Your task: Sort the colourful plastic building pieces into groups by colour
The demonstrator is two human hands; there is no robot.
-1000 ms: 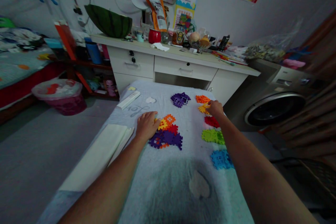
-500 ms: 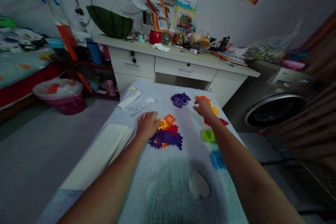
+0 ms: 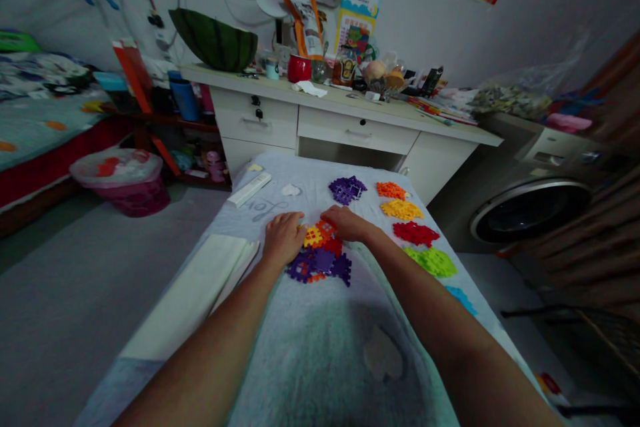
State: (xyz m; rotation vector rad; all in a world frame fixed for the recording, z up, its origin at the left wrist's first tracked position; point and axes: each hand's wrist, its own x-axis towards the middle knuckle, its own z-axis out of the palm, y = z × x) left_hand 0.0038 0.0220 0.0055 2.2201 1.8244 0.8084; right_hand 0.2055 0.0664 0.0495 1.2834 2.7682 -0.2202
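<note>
A mixed pile of plastic interlocking tiles lies on the cloth-covered table, with several purple tiles [image 3: 324, 260] in front and a red tile [image 3: 334, 248] behind them. My left hand [image 3: 284, 238] is at the pile's left edge, fingers together and closed at a yellow tile [image 3: 313, 236]. From the right, my right hand [image 3: 345, 222] pinches an orange lattice tile [image 3: 327, 229] at the pile's back. Its fingertips are partly hidden. Single-colour heaps lie beyond: purple [image 3: 347, 189], orange [image 3: 391, 190], yellow [image 3: 401, 209], red [image 3: 416, 233], green [image 3: 433, 261] and blue [image 3: 461, 299], the last partly behind my right forearm.
A long white box [image 3: 250, 189] and a folded pale sheet [image 3: 200, 287] lie along the table's left side. Behind stands a white desk [image 3: 360, 127] full of clutter. A washing machine [image 3: 530, 180] is at the right, a pink bin [image 3: 123, 183] at the left.
My right hand has moved left from the orange heap to the mixed pile and now grips an orange tile. My left hand has stayed at the pile. The view has shifted slightly.
</note>
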